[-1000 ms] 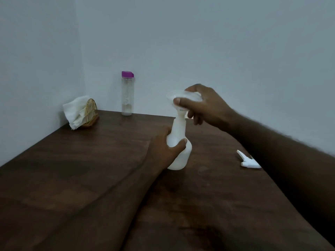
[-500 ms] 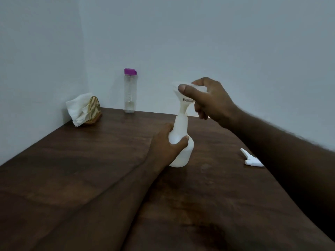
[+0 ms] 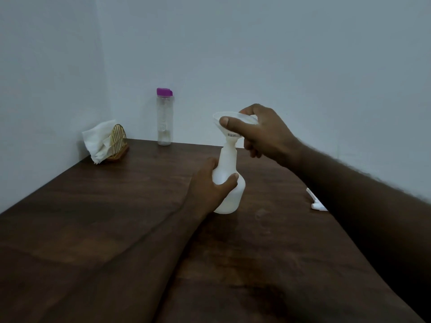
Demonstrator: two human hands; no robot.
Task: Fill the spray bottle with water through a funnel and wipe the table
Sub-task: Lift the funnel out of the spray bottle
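Note:
A white spray bottle (image 3: 229, 187) without its head stands upright on the dark wooden table (image 3: 116, 217). My left hand (image 3: 210, 186) grips its lower body, thumb across the front. A white funnel (image 3: 231, 131) sits with its stem in the bottle's neck. My right hand (image 3: 263, 132) pinches the funnel's rim between thumb and fingers. The white spray head (image 3: 316, 201) lies on the table to the right, partly hidden by my right forearm. A clear water bottle (image 3: 164, 117) with a purple cap stands by the back wall.
A gold wire holder (image 3: 117, 142) with white tissues (image 3: 99, 141) sits in the back left corner. Walls close off the table at the back and left. The table's right edge runs under my right arm.
The funnel has come down and now sits straight in the bottle's neck, still held by my right hand. My left hand keeps its grip on the bottle.

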